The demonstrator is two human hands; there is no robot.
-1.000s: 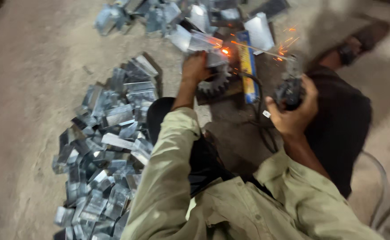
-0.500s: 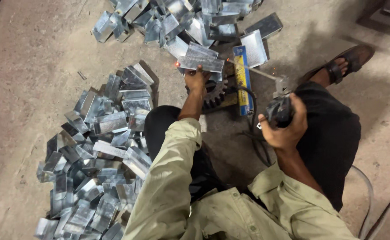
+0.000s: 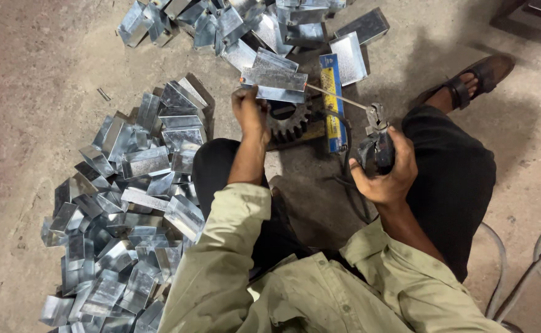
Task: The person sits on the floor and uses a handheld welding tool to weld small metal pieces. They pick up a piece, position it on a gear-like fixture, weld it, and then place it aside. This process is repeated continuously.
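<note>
My left hand [image 3: 250, 111] has its grip closed on a bent galvanised sheet-metal piece [image 3: 274, 83], pinching its near edge and holding it just above the big toothed gear [image 3: 289, 121], which lies flat on the floor. My right hand [image 3: 386, 176] is to the right of the gear, its grip wrapped tight round the dark handle of a welding electrode holder [image 3: 378, 145]. The thin rod [image 3: 338, 97] clamped in the holder slants up and left, and its tip ends at the right edge of the metal piece, over the gear. A dark cable [image 3: 344, 154] trails from the holder down across the floor, right of the gear.

Just right of the gear lies a long blue and yellow box [image 3: 331, 108], touching or nearly touching the gear's base. Left of the gear, a large heap of the same folded metal pieces [image 3: 122, 203] is spread over the concrete floor [image 3: 30, 74]. Beyond the gear, further from me, is a second heap [image 3: 233, 21], with one piece [image 3: 349, 58] resting just beyond the box's far end. My knees in dark trousers sit on either side of the gear, and my sandalled foot [image 3: 471, 80] is well off to its right.
</note>
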